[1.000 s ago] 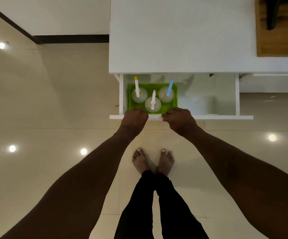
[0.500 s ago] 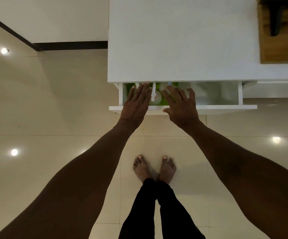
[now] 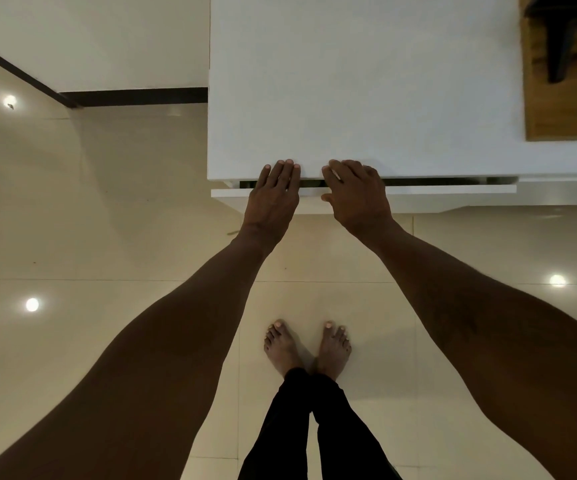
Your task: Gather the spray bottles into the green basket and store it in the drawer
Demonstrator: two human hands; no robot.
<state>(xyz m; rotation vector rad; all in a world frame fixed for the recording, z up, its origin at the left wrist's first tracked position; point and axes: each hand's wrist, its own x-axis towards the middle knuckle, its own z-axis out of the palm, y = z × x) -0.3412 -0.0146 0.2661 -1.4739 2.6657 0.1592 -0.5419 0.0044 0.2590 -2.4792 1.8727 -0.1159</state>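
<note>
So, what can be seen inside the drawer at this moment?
Almost nothing. The drawer is nearly shut, leaving a thin dark gap below the white top. The left hand and right hand lie across it. Any contents are covered.

White drawer (image 3: 418, 188) nearly shut, narrow gap.

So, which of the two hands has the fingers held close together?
The left hand: its fingers lie flat and tight together over the drawer front. The right hand has its fingers spread, thumb apart.
</note>
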